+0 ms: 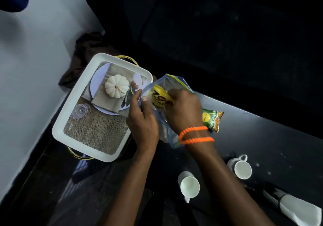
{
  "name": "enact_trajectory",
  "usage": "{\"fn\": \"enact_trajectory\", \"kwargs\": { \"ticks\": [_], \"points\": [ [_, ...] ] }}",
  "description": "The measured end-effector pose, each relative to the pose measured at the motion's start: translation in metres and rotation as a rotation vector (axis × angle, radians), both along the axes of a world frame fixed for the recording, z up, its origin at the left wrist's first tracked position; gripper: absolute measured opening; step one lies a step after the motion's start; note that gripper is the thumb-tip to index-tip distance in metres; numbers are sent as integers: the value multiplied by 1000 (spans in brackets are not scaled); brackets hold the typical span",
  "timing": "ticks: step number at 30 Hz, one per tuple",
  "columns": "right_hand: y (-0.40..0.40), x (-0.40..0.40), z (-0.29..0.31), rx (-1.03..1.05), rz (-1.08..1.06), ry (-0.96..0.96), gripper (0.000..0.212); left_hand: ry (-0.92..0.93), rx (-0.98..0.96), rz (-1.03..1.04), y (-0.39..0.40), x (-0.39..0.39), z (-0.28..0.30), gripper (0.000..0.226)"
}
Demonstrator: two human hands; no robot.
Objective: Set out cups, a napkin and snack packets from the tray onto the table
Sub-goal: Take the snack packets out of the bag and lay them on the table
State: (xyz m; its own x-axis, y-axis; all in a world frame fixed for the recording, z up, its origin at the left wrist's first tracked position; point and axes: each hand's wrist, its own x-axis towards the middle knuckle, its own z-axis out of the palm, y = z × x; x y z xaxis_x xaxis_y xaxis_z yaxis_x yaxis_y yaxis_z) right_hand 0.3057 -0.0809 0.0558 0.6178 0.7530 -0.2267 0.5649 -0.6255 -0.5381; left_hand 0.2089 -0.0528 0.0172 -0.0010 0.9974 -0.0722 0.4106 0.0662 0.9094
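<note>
Right hand (183, 110) seemingly inside bag (167, 82)

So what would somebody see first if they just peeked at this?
Probably the two hands in the middle, left hand gripping a clear zip bag while the right hand pulls a yellow snack packet from it. Next, the white tray on the left, and two white cups below.
</note>
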Motion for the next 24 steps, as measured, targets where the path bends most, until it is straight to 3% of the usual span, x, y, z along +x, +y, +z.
{"fn": "enact_trajectory", "kwargs": {
  "ticks": [2, 5, 8, 11, 14, 16, 18, 21, 24],
  "points": [
    [-29, 2, 40, 217, -9, 5, 17, 6, -2, 5, 6, -6, -2, 31],
    [-75, 32, 93, 509, -116, 241, 16, 3, -24, 26, 12, -13, -5, 30],
    [-116, 85, 92, 623, -365, 337, 19, -7, -84, 27, 15, -15, -4, 30],
    [-137, 127, 29, 480, -593, 453, 29, -21, -69, -1, 13, -15, -4, 30],
    [-146, 145, -52, 233, -722, 801, 36, -25, -72, -24, 9, -12, -5, 29],
    [-150, 144, -95, 151, -767, 1033, 40, -23, -74, -38, 7, -10, -9, 28],
    [-152, 142, -124, 126, -792, 1148, 42, -23, -62, -58, 5, -9, -13, 27],
    [-150, 140, -149, 146, -809, 1165, 41, -32, -50, -77, 3, -7, -14, 26],
    [-139, 133, -153, 135, -777, 964, 31, -42, -45, -75, 3, -5, -15, 27]
  ]
}}
